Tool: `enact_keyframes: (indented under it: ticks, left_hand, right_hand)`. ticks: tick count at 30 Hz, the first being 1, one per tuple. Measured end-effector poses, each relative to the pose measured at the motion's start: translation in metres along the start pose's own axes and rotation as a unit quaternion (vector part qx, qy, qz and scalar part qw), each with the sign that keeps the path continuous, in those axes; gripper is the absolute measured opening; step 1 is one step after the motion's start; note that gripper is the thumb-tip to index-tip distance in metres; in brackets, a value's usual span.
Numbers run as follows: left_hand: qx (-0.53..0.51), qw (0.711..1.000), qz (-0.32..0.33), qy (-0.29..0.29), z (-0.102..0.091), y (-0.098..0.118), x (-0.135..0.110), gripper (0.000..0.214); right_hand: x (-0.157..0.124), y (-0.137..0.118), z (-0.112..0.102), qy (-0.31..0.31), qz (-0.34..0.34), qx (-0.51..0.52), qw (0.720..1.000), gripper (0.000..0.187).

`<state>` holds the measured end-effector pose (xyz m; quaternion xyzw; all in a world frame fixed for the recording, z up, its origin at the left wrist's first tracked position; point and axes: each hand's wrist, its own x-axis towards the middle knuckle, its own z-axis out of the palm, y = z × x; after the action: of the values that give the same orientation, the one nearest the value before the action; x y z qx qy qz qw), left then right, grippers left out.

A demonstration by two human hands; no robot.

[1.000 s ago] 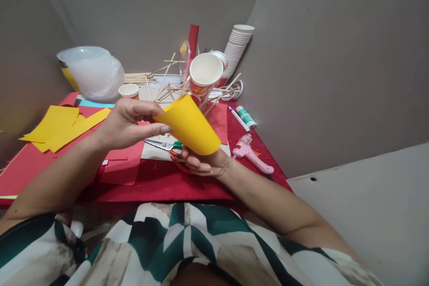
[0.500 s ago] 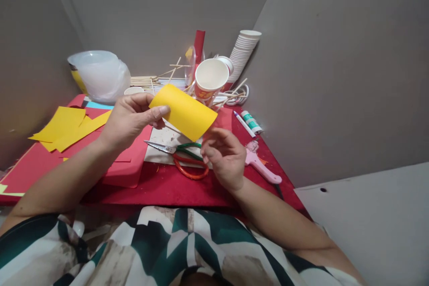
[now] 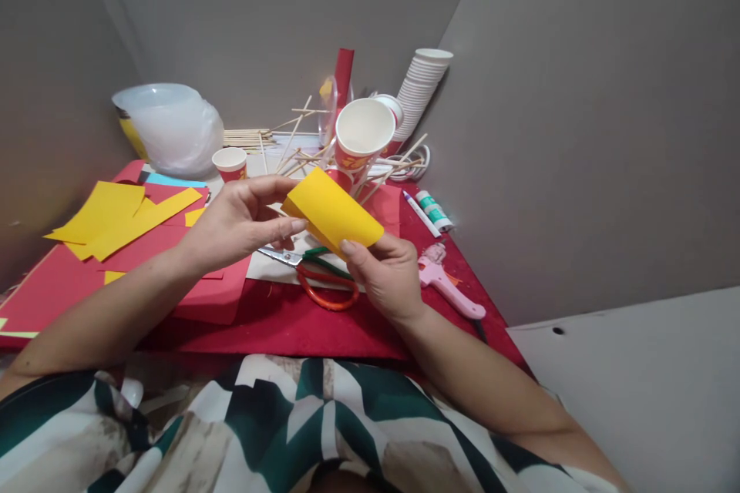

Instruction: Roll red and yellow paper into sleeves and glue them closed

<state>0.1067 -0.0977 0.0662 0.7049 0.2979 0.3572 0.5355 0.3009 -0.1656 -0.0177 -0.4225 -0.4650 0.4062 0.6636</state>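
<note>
A curved piece of yellow paper [image 3: 335, 209] is held up over the table between both hands. My left hand [image 3: 246, 216] grips its left end, thumb below and fingers along the upper edge. At the lower right end, my right hand [image 3: 390, 273] pinches the paper with the thumb in front and the fingers behind. Below the paper lies a pair of scissors [image 3: 327, 294] with red and green handles, partly hidden by the paper. Just behind it stands a white-rimmed paper cup [image 3: 365, 128] on a cluster of cups and wooden sticks.
Yellow paper pieces [image 3: 109, 216] lie on red sheets [image 3: 55, 285] at the left. A pink glue gun [image 3: 451, 289], a marker [image 3: 421, 213] and a green-and-white tube [image 3: 435, 211] rest at the right. Stacked cups [image 3: 425, 88] lean near the wall; a plastic-wrapped bowl [image 3: 173, 131] stands back left.
My right hand has moved up and taken hold of the paper's right end. The paper has shifted slightly right and down, and is more tightly curled. My left hand moved right with it.
</note>
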Motion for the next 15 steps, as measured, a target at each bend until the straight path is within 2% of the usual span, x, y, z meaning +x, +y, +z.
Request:
enact_keyframes:
  ticks: [4,7,15]
  left_hand:
    - [-0.037,0.997,-0.025,-0.058,-0.0043,-0.0015,0.0006,0.026]
    - [-0.067,0.992,-0.039,-0.096,-0.005,-0.0006,0.0,0.023]
    - [-0.074,0.993,-0.031,-0.091,-0.0085,0.0051,-0.004,0.01]
  right_hand:
    - [-0.0002,0.0021,-0.0039,-0.011,0.034,0.033,0.999,0.024]
    - [-0.0008,0.0043,-0.0059,-0.026,0.044,0.047,0.998,0.025]
    - [-0.0024,0.0083,-0.0086,-0.032,0.042,0.055,0.997,0.033]
